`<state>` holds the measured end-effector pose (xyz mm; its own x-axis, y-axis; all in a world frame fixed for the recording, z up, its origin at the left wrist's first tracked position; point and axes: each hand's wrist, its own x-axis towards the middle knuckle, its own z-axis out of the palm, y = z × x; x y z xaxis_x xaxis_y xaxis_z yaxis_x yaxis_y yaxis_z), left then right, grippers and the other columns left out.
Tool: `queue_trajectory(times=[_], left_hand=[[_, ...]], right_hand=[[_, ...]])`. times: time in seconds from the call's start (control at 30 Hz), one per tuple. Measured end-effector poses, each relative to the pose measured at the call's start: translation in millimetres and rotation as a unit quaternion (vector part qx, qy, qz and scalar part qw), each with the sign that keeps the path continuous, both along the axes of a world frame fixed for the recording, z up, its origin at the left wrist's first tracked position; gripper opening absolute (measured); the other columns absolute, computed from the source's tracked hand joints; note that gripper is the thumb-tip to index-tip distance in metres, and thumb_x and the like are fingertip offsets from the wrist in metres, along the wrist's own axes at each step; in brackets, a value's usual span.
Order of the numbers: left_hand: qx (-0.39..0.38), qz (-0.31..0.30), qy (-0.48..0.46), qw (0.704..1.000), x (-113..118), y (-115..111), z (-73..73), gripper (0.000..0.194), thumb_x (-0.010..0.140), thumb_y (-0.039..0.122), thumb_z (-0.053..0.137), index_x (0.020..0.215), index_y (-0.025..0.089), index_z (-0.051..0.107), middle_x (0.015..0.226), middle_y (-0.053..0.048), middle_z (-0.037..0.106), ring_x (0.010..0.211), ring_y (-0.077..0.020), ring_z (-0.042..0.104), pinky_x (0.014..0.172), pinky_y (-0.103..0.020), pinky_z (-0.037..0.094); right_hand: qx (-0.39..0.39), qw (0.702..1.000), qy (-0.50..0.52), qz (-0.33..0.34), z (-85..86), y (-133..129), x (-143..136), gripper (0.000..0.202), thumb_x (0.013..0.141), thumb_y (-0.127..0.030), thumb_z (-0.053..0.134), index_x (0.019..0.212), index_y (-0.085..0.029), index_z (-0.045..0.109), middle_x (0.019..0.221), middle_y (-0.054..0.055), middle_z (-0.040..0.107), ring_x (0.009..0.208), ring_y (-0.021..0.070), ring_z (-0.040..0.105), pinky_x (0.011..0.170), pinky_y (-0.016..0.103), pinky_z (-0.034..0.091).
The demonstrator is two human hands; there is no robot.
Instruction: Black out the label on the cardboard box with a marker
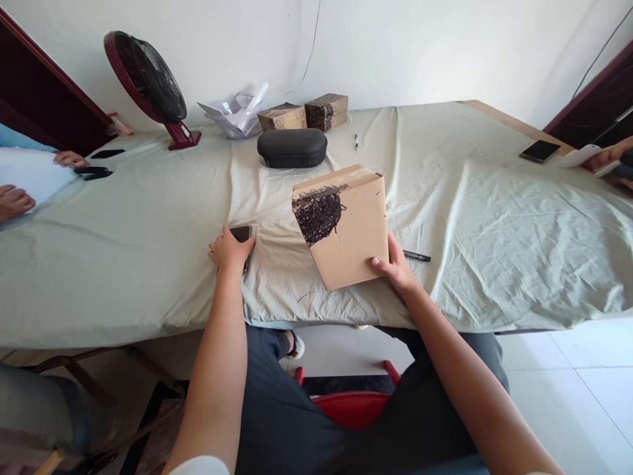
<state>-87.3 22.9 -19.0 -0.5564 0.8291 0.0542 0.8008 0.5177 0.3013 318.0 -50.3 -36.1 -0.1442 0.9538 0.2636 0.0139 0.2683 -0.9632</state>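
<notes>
A cardboard box (353, 231) with a dense black scribble over one corner is tilted above the table's front part. My right hand (395, 267) grips its lower right edge, thumb on the near face and the other fingers hidden behind. My left hand (230, 251) is down on the cloth, thumb and fingers closed around a dark phone (241, 233) that is partly covered by the hand. Just right of my right hand lies a black marker (418, 256).
Behind the box are a black zip case (291, 148), two scribbled cardboard boxes (327, 112), a basket (237, 122) and a red fan (148, 82). A small pen (356, 141) and another phone (540, 151) lie on the wrinkled tablecloth (519, 231). Other people's hands (69, 159) show at both sides.
</notes>
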Motion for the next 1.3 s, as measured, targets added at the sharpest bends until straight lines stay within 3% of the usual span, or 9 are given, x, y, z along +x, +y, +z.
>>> queue_trajectory(times=[0.23, 0.33, 0.4, 0.47, 0.57, 0.7, 0.87, 1.1, 1.3], left_hand=[[0.016, -0.004, -0.006, 1.0, 1.3, 0.2, 1.6, 0.085, 0.087, 0.05, 0.077, 0.155, 0.007, 0.052, 0.151, -0.032, 0.061, 0.146, -0.0533, 0.05, 0.118, -0.066, 0.044], [0.119, -0.04, -0.068, 0.99, 10.7, -1.2, 6.0, 0.085, 0.09, 0.052, 0.074, 0.159, 0.01, 0.05, 0.163, -0.029, 0.052, 0.156, -0.0489, 0.041, 0.128, -0.064, 0.034], [0.202, -0.162, -0.212, 0.942, 22.2, -5.7, 8.9, 0.089, 0.095, 0.061, 0.065, 0.166, 0.014, 0.041, 0.171, -0.025, 0.044, 0.159, -0.0412, 0.041, 0.13, -0.056, 0.036], [0.219, -0.306, -0.356, 0.855, 37.7, -13.7, 10.7, 0.107, 0.092, 0.083, 0.055, 0.173, 0.019, 0.027, 0.174, -0.022, 0.041, 0.156, -0.0361, 0.049, 0.122, -0.048, 0.049], [0.189, -0.421, -0.448, 0.766, 65.2, -28.4, 11.8, 0.151, 0.061, 0.107, 0.063, 0.177, 0.031, 0.002, 0.178, -0.02, 0.036, 0.154, -0.0367, 0.054, 0.107, -0.045, 0.06], [0.225, -0.423, -0.537, 0.695, 94.6, -39.1, 11.4, 0.175, 0.048, 0.089, 0.091, 0.175, 0.033, -0.014, 0.177, -0.023, 0.035, 0.158, -0.0378, 0.049, 0.121, -0.049, 0.05], [0.274, -0.416, -0.588, 0.637, 99.5, -40.2, 0.1, 0.16, 0.057, 0.076, 0.097, 0.174, 0.045, -0.007, 0.178, -0.012, 0.033, 0.16, -0.0381, 0.044, 0.131, -0.053, 0.04], [0.172, -0.542, -0.482, 0.666, 69.6, -33.3, -9.3, 0.164, 0.062, 0.068, 0.1, 0.171, 0.048, -0.021, 0.187, -0.014, -0.008, 0.173, -0.0449, 0.007, 0.132, -0.068, 0.031], [0.189, -0.555, -0.311, 0.748, 57.7, -38.3, -3.5, 0.152, 0.073, 0.06, 0.096, 0.176, 0.035, -0.012, 0.186, -0.019, 0.01, 0.171, -0.0435, 0.022, 0.137, -0.064, 0.024]], right_hand=[[0.007, 1.0, 0.006, 0.008, -5.2, 2.8, 0.8, 0.101, 0.075, -0.074, 0.086, 0.16, -0.032, 0.052, 0.162, 0.008, 0.06, 0.148, 0.0432, 0.056, 0.126, 0.06, 0.046], [0.009, 1.0, 0.009, 0.007, -3.3, 1.8, 0.4, 0.099, 0.075, -0.073, 0.086, 0.159, -0.032, 0.053, 0.163, 0.008, 0.06, 0.149, 0.0436, 0.055, 0.127, 0.062, 0.044], [0.013, 1.0, 0.003, 0.002, -0.1, 0.8, 1.0, 0.098, 0.076, -0.073, 0.086, 0.159, -0.033, 0.053, 0.165, 0.008, 0.058, 0.151, 0.0438, 0.054, 0.127, 0.062, 0.043], [0.021, 1.0, -0.01, 0.0, 3.4, 0.0, 2.9, 0.098, 0.077, -0.073, 0.086, 0.159, -0.033, 0.053, 0.167, 0.008, 0.056, 0.153, 0.0438, 0.052, 0.127, 0.062, 0.043], [0.036, 0.999, -0.028, 0.008, 6.7, 0.0, 8.6, 0.099, 0.078, -0.069, 0.088, 0.162, -0.034, 0.049, 0.169, 0.009, 0.054, 0.156, 0.0435, 0.049, 0.128, 0.062, 0.042], [0.08, 0.996, -0.038, 0.006, 6.1, 1.2, 16.6, 0.107, 0.078, -0.07, 0.089, 0.168, -0.038, 0.04, 0.176, 0.009, 0.043, 0.162, 0.0429, 0.041, 0.132, 0.064, 0.037], [0.095, 0.995, -0.011, -0.017, 7.9, 1.9, 16.1, 0.145, 0.065, -0.089, 0.084, 0.177, -0.041, 0.004, 0.182, 0.008, 0.031, 0.17, 0.042, 0.027, 0.138, 0.07, 0.022], [0.11, 0.993, -0.046, -0.019, 34.9, -0.7, 28.9, 0.152, 0.061, -0.075, 0.096, 0.178, -0.039, 0.005, 0.179, 0.005, 0.039, 0.171, 0.0394, 0.026, 0.141, 0.06, 0.028], [0.127, 0.982, -0.137, 0.008, 46.5, -12.9, 38.7, 0.16, 0.058, -0.072, 0.1, 0.178, -0.04, -0.002, 0.187, 0.004, 0.018, 0.173, 0.0422, 0.014, 0.14, 0.065, 0.02]])
